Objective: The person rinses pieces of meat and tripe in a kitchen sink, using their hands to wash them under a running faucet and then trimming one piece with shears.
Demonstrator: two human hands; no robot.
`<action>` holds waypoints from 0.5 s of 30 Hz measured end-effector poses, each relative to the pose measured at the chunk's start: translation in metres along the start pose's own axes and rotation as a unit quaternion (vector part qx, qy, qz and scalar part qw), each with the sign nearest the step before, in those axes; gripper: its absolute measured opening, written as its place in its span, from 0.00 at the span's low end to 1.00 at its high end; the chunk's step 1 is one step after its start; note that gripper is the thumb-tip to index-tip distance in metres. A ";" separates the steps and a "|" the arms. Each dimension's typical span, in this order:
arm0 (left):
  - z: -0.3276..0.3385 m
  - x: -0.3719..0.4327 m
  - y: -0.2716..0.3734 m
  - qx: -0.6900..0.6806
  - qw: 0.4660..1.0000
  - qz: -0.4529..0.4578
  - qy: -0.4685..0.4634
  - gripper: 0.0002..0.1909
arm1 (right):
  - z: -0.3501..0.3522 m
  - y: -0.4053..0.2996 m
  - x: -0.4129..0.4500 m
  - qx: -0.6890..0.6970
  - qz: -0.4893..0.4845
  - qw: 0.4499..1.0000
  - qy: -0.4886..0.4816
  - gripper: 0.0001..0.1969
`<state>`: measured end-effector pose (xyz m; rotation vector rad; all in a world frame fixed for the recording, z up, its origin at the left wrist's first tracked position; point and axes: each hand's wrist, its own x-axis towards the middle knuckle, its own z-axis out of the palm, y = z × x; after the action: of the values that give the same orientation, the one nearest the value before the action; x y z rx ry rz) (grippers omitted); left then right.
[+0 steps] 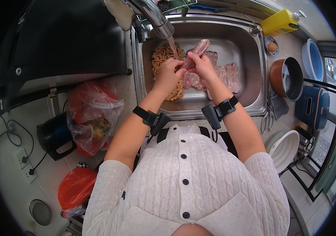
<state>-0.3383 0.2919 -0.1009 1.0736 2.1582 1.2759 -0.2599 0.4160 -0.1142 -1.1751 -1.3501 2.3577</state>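
Both hands hold one long piece of raw meat (pixel 201 47) over a stainless steel sink (pixel 244 88). My left hand (pixel 169 71) grips its lower end, and my right hand (pixel 201 65) is closed around its middle; the far end sticks up past my fingers. Beside the piece, water (pixel 173 48) runs from a chrome faucet (pixel 164 28). Under and left of my left hand lies a heap of tan, noodle-like strands (pixel 160 57). Several more pieces of raw meat (pixel 228 77) rest on the sink floor, partly under my right hand.
Right of the sink are a yellow pump bottle (pixel 278 23), an egg (pixel 272 47) in a small dish, a brown pot (pixel 277 73), scissors (pixel 267 119) and a white colander (pixel 284 150). On the left are a plastic bag (pixel 92 112) and a black kettle (pixel 53 132).
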 end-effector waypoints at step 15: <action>-0.008 0.010 -0.004 0.015 0.999 -0.033 -0.010 0.06 | -0.007 -0.009 0.002 0.013 0.008 1.000 -0.025 0.11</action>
<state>-0.3508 0.2941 -0.1002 1.0134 2.1858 1.2019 -0.2587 0.4267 -0.1102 -1.1323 -1.3265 2.4240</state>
